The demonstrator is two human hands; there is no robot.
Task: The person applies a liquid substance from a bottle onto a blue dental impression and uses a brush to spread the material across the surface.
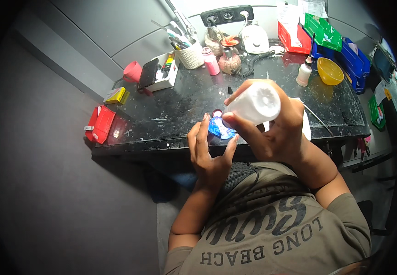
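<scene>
My right hand (pixel 283 123) grips a white plastic bottle (pixel 254 104), which is tipped over so that its round base faces up. The bottle's mouth is hidden beneath it. Below and to its left is a small blue bowl (pixel 217 130) with pale, whitish material inside, near the front edge of the bench. My left hand (pixel 211 153) has its thumb and fingers on either side of this bowl, seemingly touching its rim. Just behind the bowl sits a small dark-red round cap or jar (pixel 216 113).
The dark, stained bench (pixel 166 112) carries a white tray (pixel 165 79), a holder of tools (pixel 190 56), a pink bottle (pixel 210 62), a dropper bottle (pixel 304 73) and a yellow bowl (pixel 330 71). A thin stick (pixel 317 118) lies right of my right hand. A red bin (pixel 101 125) is at the left corner.
</scene>
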